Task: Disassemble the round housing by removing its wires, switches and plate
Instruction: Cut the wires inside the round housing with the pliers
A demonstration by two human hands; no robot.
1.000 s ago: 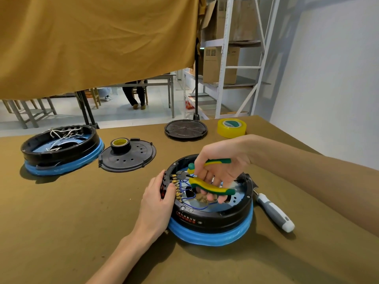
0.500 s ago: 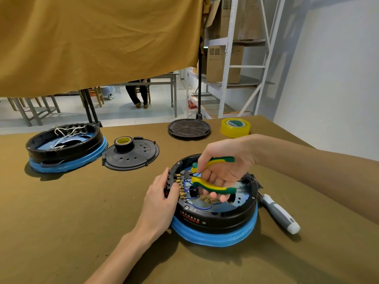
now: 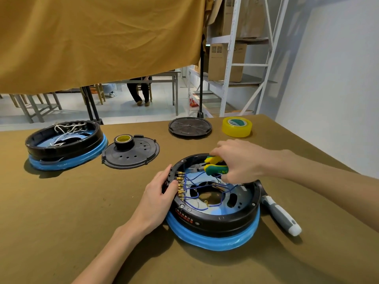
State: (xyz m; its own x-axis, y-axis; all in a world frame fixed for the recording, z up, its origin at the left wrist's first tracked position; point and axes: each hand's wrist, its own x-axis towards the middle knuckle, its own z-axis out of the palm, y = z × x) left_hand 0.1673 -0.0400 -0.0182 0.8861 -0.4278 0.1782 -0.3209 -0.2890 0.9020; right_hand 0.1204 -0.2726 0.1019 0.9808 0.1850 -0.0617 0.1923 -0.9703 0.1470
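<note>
The round black housing (image 3: pixel 217 222) with a blue lower ring sits in front of me on the brown table. Blue wires (image 3: pixel 193 182) run from a row of brass terminals (image 3: pixel 180 186) on its left inner wall across the metal plate (image 3: pixel 240 196) inside. My left hand (image 3: pixel 159 196) grips the housing's left rim beside the terminals. My right hand (image 3: pixel 239 161) hovers over the far side of the housing, shut on green-and-yellow pliers (image 3: pixel 213 167). The plier jaws point left, above the wires.
A grey-handled screwdriver (image 3: pixel 282 217) lies right of the housing. A second housing (image 3: pixel 65 144) with white wires stands far left. Next to it lies a black cover (image 3: pixel 132 155) carrying a black tape roll (image 3: pixel 124 141). Another black disc (image 3: pixel 189 127) and yellow tape (image 3: pixel 236 127) sit at the back.
My right hand has lifted the pliers up and toward the housing's far rim, uncovering the wires and plate. My left hand stays on the left rim.
</note>
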